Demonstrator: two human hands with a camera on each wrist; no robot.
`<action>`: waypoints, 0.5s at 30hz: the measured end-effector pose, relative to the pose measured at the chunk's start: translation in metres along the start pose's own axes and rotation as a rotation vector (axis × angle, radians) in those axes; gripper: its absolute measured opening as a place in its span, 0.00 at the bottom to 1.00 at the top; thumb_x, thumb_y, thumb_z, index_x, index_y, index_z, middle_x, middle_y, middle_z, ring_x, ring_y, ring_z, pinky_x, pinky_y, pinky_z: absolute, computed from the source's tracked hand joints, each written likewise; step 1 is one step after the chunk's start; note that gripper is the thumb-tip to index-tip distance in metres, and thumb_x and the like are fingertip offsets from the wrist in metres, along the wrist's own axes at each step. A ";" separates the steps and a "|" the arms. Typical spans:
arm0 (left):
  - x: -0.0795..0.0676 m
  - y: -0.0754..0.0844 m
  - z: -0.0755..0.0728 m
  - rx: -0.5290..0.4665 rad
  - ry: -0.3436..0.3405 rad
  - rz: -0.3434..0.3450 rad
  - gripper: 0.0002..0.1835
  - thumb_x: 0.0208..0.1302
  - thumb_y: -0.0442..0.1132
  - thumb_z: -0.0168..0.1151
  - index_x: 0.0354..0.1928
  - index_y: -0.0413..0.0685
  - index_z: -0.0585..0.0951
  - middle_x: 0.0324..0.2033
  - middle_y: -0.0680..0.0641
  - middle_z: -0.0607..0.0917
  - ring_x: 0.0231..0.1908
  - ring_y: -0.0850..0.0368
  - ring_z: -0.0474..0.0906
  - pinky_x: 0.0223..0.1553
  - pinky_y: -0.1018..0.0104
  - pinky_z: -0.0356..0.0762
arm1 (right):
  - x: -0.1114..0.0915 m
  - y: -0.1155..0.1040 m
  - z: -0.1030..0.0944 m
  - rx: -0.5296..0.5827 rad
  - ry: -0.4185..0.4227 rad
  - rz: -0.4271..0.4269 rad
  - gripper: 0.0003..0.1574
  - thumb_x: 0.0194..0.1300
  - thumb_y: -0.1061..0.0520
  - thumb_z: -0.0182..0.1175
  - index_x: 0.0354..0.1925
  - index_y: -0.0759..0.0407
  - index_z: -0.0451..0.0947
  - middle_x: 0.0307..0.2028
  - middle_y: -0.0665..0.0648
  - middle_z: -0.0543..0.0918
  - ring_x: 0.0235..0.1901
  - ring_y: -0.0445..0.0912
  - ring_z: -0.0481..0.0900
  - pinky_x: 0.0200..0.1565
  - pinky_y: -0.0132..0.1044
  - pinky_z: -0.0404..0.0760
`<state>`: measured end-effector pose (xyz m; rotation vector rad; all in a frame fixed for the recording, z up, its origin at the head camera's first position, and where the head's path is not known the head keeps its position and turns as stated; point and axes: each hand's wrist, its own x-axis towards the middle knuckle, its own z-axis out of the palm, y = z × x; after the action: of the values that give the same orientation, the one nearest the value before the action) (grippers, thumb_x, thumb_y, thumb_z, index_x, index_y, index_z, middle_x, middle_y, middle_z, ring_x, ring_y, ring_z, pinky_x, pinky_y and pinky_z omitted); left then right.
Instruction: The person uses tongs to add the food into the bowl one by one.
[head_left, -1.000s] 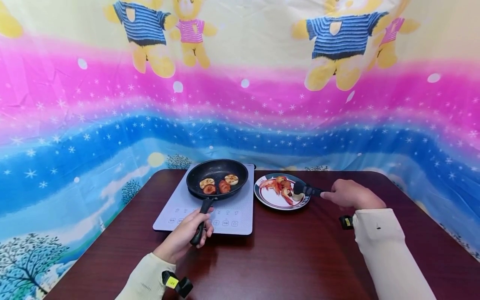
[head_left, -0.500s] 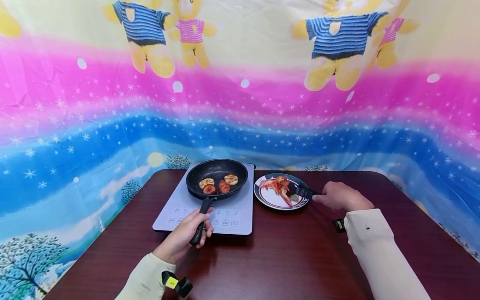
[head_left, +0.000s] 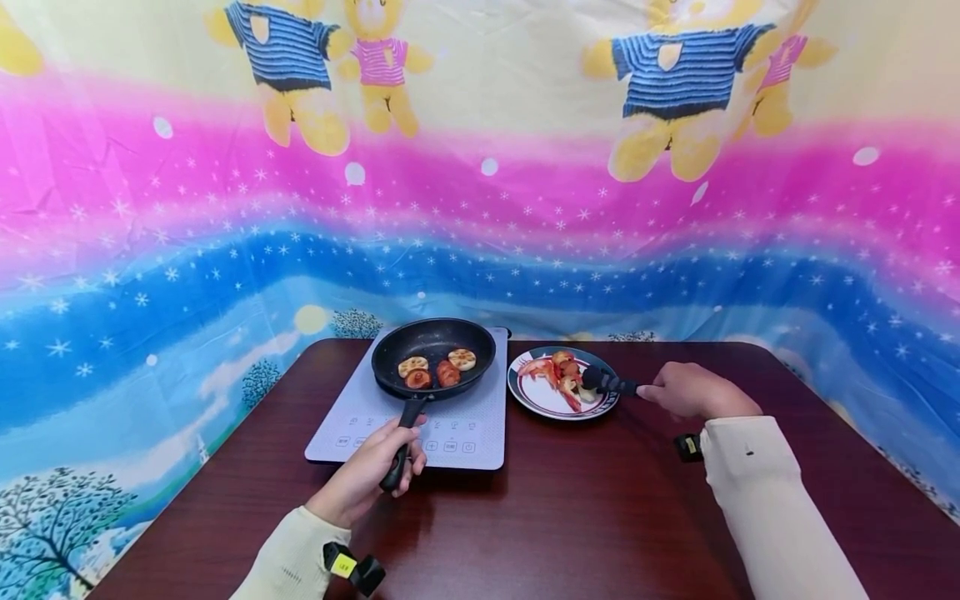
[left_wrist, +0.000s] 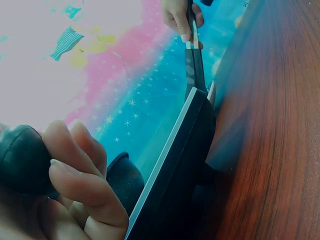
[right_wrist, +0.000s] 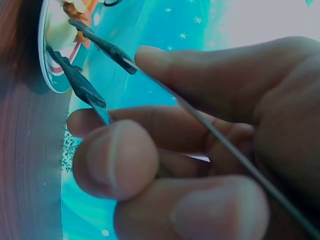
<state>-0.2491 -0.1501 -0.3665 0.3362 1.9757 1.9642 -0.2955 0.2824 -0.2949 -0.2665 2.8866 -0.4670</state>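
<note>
My left hand (head_left: 375,462) grips the black handle of a frying pan (head_left: 393,346). In the pan lie two pale browned slices (head_left: 462,359) and two reddish-brown pieces (head_left: 448,374). At the right, my right hand (head_left: 693,390) holds metal tongs with black tips (head_left: 611,382) over a patterned plate (head_left: 529,400). Shrimp (head_left: 551,371) and other cooked food lie on that plate. In the right wrist view the tongs' tips (right_wrist: 80,85) stand apart beside a pale piece of food (right_wrist: 59,31) on the plate. Whether they touch it I cannot tell.
The pan sits on a white induction cooktop (head_left: 337,417) with touch controls along its front. Cooktop and plate stand near the back of a dark red wooden table (head_left: 570,508). A printed cloth (head_left: 480,225) with bears hangs behind and around it.
My right hand moved left with the tongs over the plate, then slightly back to the right. The left hand and the pan have stayed in place.
</note>
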 end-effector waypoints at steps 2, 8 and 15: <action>0.000 0.000 0.000 0.000 0.000 0.000 0.30 0.73 0.44 0.44 0.69 0.36 0.53 0.23 0.51 0.75 0.14 0.65 0.68 0.17 0.72 0.66 | -0.001 0.001 -0.001 -0.007 0.000 -0.010 0.25 0.73 0.49 0.49 0.21 0.57 0.76 0.12 0.50 0.68 0.14 0.42 0.62 0.24 0.38 0.67; 0.000 0.000 0.000 -0.003 -0.004 0.005 0.29 0.73 0.44 0.43 0.69 0.35 0.52 0.22 0.51 0.75 0.14 0.65 0.68 0.17 0.72 0.65 | -0.001 0.004 -0.003 -0.019 0.014 -0.039 0.24 0.73 0.51 0.49 0.20 0.57 0.75 0.12 0.50 0.69 0.14 0.42 0.63 0.23 0.38 0.67; 0.001 -0.001 0.000 -0.006 -0.008 0.009 0.30 0.73 0.44 0.43 0.69 0.35 0.52 0.22 0.52 0.75 0.14 0.65 0.68 0.17 0.72 0.65 | 0.001 0.003 -0.001 0.013 -0.010 -0.022 0.25 0.73 0.47 0.50 0.22 0.58 0.76 0.12 0.50 0.68 0.15 0.42 0.63 0.24 0.38 0.68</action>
<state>-0.2496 -0.1500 -0.3671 0.3513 1.9663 1.9705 -0.2967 0.2850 -0.2947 -0.2984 2.8730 -0.4863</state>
